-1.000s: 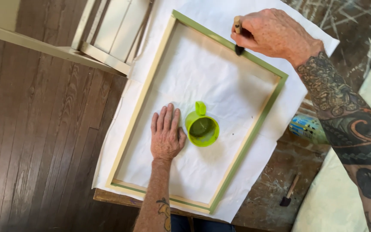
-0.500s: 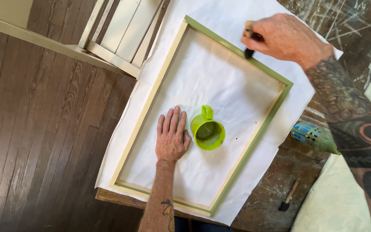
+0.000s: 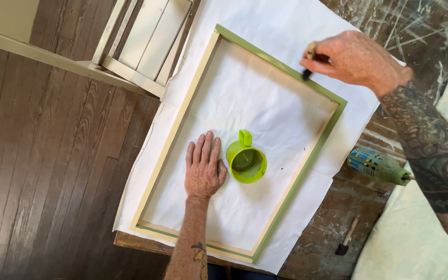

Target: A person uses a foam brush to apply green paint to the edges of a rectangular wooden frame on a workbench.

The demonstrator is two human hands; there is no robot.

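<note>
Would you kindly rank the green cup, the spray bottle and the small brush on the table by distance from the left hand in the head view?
1. Green cup, just right of the left hand.
2. Spray bottle, far right, off the paper.
3. Small brush, lower right on the table.

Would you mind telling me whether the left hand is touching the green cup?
Touching, it seems: in the head view the left hand lies flat on the white paper, and its thumb edge meets the rim of the green cup with no gap showing.
</note>
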